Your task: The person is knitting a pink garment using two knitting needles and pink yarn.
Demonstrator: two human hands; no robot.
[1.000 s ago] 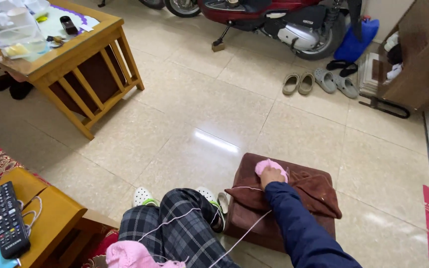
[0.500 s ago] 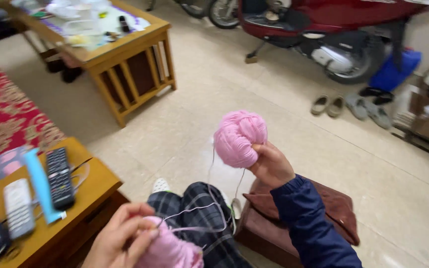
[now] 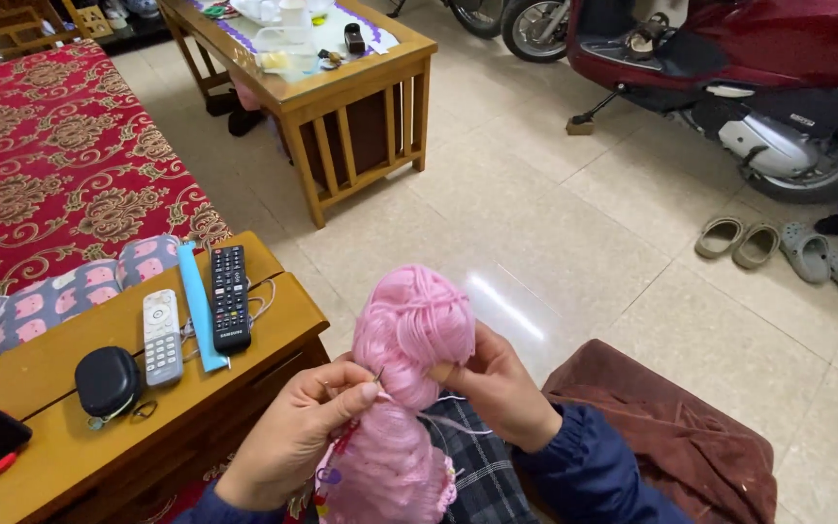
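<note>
1. The right hand (image 3: 501, 388) is curled about the round pink ball of soft yarn (image 3: 417, 325), thumb and fingers closed on its lower right side, holding it up over the lap.
2. The left hand (image 3: 293, 437) is pinched nearly shut on a thin metal needle (image 3: 377, 375) at the top of a pink knitted piece (image 3: 390, 466), which hangs below the ball against the plaid trousers (image 3: 482, 466).
3. The ball looks light and squashy; a loose cupped grip around its middle seems safest, since strands could slip off if squeezed at one end.
4. The knitting appears limp and stretchy, best taken near the needle.
5. To the left stands a low wooden side table (image 3: 273, 320) carrying a black remote control (image 3: 230, 296), a white remote control (image 3: 161, 335) and a small black zip case (image 3: 107, 380).
6. A brown cushioned stool (image 3: 681, 437) sits at the right.
</note>
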